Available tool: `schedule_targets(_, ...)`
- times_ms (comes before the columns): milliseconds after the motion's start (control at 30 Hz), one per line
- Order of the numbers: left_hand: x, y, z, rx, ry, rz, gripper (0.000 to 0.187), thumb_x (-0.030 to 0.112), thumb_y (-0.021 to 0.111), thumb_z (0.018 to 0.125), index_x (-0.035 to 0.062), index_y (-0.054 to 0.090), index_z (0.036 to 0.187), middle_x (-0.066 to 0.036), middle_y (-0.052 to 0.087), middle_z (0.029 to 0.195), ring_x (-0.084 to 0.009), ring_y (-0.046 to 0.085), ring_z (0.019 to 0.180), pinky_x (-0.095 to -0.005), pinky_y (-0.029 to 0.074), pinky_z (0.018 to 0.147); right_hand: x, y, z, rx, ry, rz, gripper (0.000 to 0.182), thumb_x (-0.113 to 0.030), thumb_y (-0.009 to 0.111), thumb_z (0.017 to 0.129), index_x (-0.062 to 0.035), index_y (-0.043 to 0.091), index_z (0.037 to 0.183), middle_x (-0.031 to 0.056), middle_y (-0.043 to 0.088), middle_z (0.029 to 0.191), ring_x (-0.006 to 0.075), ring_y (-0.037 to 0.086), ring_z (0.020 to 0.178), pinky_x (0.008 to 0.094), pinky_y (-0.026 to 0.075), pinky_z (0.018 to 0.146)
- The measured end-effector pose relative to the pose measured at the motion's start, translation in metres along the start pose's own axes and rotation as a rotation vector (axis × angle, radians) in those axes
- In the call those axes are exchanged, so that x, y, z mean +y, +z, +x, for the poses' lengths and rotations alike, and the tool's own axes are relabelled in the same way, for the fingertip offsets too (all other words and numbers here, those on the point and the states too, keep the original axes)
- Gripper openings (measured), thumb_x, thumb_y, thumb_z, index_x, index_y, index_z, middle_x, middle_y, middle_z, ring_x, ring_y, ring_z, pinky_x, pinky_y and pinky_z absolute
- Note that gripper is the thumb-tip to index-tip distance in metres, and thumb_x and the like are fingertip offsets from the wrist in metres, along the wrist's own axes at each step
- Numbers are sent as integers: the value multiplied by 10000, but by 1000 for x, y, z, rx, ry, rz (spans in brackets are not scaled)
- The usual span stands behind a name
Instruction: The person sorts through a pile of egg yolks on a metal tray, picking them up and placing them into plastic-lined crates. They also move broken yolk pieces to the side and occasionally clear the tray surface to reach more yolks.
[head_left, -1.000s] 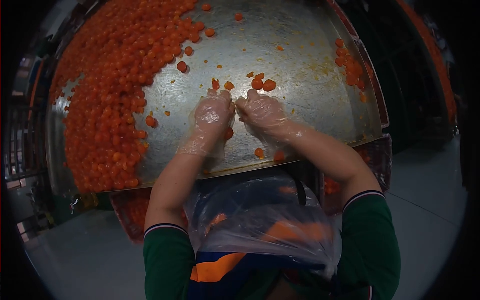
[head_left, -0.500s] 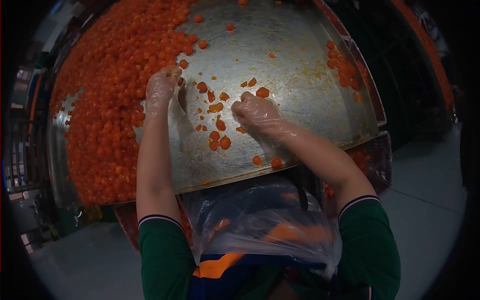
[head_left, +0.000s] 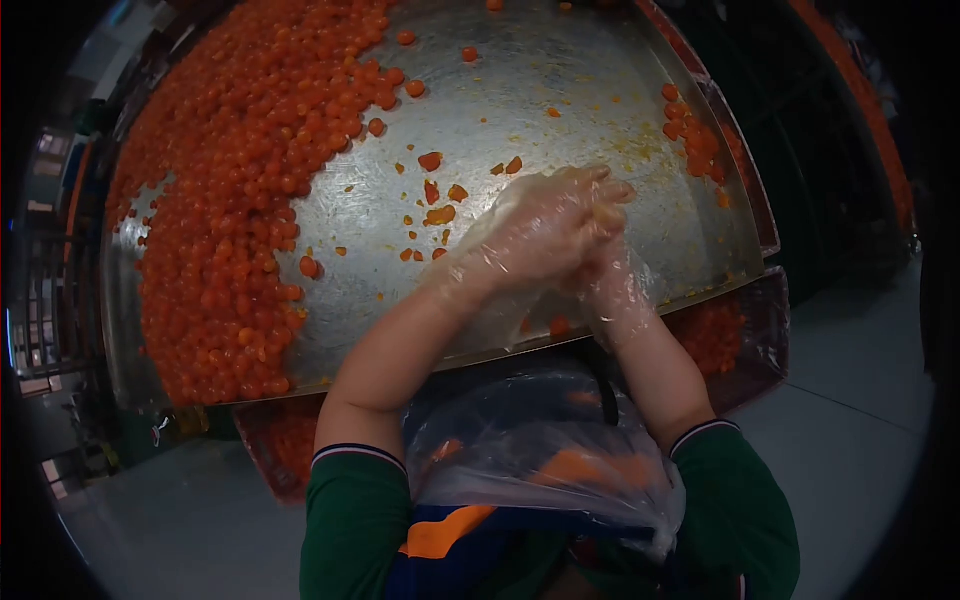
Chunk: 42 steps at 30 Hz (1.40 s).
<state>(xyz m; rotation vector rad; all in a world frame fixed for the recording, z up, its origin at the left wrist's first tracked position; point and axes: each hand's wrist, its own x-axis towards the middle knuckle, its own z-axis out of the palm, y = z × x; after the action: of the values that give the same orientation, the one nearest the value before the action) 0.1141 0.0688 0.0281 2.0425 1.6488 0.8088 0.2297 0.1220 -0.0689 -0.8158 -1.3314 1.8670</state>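
My left hand [head_left: 545, 228], in a clear plastic glove, reaches across to the right and lies against my right hand [head_left: 607, 275], which is gloved too. The fingers of both hands are curled together above a metal tray [head_left: 400, 330]. What they hold, if anything, is hidden; a faint orange tint shows between them. Left of the hands lie broken orange bits [head_left: 440, 215] and a whole orange-red ball [head_left: 430, 161], which looks like a salted egg yolk. Another yolk [head_left: 558, 326] sits below the hands near the tray's front edge.
A large heap of yolks [head_left: 230, 210] covers the tray's left side. A smaller cluster [head_left: 695, 140] lies along its right wall. Red crates with more yolks stand under the front edge, at the right [head_left: 745, 335] and left [head_left: 275, 450].
My left hand has moved from the edge of the heap rightward to my right hand. My right hand has shifted right and slightly down. A yolk near it is no longer visible.
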Motion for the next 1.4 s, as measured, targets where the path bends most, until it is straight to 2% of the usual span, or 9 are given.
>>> schedule_targets(33, -14, -4, 4, 24, -1, 1, 415, 450, 423, 968, 185, 634, 1207, -85, 534, 1365, -272, 563, 1188, -404, 413, 1054, -39, -4, -17, 237, 545, 759, 457, -453, 471, 946, -120, 517, 1256, 133, 547, 1253, 310, 599, 1077, 505, 554, 847)
schedule_targets(100, -51, -21, 14, 19, -228, 87, 309, 350, 461, 980, 214, 657, 1178, -25, 574, 1325, -231, 633, 1071, -373, 491, 963, -36, -68, -35, -457, 478, 1323, 457, -455, 471, 948, -94, 513, 1225, 184, 541, 1219, 371, 625, 942, 506, 596, 702)
schedule_targets(333, -152, -36, -62, -119, -555, 777, 248, 111, 565, 887, 104, 639, 1124, -128, 637, 1128, -291, 626, 1010, -386, 498, 867, -49, -248, -148, -293, 139, 1012, 371, -368, 434, 983, -65, 529, 1175, 212, 523, 1241, 372, 606, 964, 512, 584, 752)
schedule_targets(500, -154, -40, -83, 33, -675, 504, 279, 74, 570, 878, 90, 632, 1149, -159, 665, 1052, -294, 636, 995, -388, 491, 866, -18, -283, -190, 986, 378, 423, 348, -304, 443, 988, -88, 511, 1253, 154, 543, 1246, 278, 583, 1067, 422, 496, 954)
schedule_targets(633, -117, -34, -95, 144, -421, 556, 296, 194, 627, 886, 144, 636, 1177, -127, 648, 1149, -278, 635, 1030, -378, 501, 884, -22, -272, -182, 1090, 169, 59, 323, -215, 482, 976, -88, 528, 1269, 112, 601, 1162, 262, 596, 1040, 388, 513, 892)
schedule_targets(900, -63, -1, -114, -280, -585, 599, 175, 168, 566, 850, 90, 657, 978, -146, 681, 914, -288, 662, 898, -436, 505, 798, -65, -105, -100, -138, -378, -1116, 187, -127, 586, 901, -74, 685, 1049, 82, 663, 888, 198, 623, 799, 317, 501, 690)
schedule_targets(1133, -115, -73, -189, 301, -838, 701, 242, 257, 522, 941, 140, 638, 1118, -167, 676, 989, -311, 650, 938, -412, 516, 805, -44, -5, -78, -772, -82, -1533, 237, -332, 581, 883, -113, 670, 899, 121, 653, 841, 321, 626, 801, 444, 486, 707)
schedule_targets(1367, -55, -57, -139, 141, -1043, 317, 274, 277, 535, 954, 50, 613, 1083, -177, 673, 981, -312, 655, 901, -443, 519, 805, -11, -14, -54, -564, 364, -457, 265, -343, 553, 933, -91, 623, 979, 79, 664, 879, 278, 659, 794, 402, 513, 627)
schedule_targets(1400, -58, -9, -124, 432, -398, 295, 178, 181, 605, 909, 69, 631, 1045, -158, 676, 956, -285, 664, 844, -420, 531, 774, -12, -13, -48, -484, 525, 80, 279, -335, 519, 957, -87, 588, 1062, 87, 650, 941, 271, 661, 824, 389, 539, 657)
